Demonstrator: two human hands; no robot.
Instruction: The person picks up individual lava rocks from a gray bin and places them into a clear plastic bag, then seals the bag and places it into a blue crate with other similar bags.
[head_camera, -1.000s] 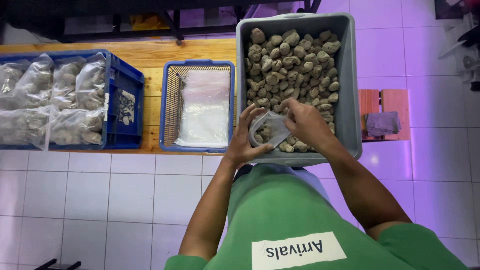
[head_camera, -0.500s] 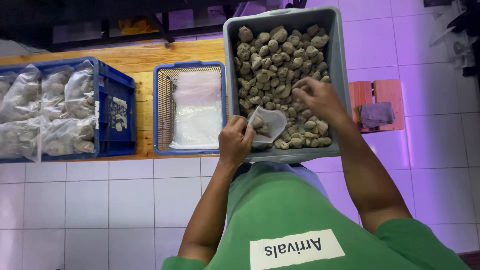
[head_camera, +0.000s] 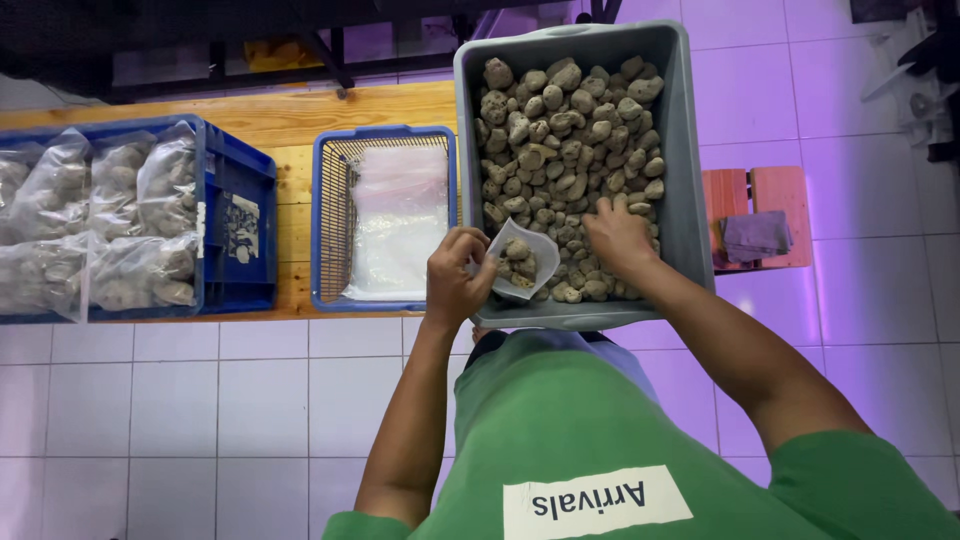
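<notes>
A grey plastic tub (head_camera: 685, 180) holds a heap of rough grey-brown stones (head_camera: 565, 120). My left hand (head_camera: 455, 275) grips the edge of a small clear plastic bag (head_camera: 520, 262) held open over the tub's near left corner, with a few stones inside it. My right hand (head_camera: 618, 235) reaches into the heap just right of the bag, its fingers curled down among the stones. Whether it holds a stone is hidden.
A blue wire-sided basket (head_camera: 332, 215) with a stack of clear empty bags (head_camera: 398, 220) sits left of the tub. Further left, a blue crate (head_camera: 235, 215) holds filled bags of stones (head_camera: 95, 225). Both rest on a wooden bench (head_camera: 300, 110). A small red stool (head_camera: 770, 195) with a cloth stands right.
My right hand has left the bag's mouth and moved up and right into the stone heap. The left hand still holds the bag open, now with stones showing inside.
</notes>
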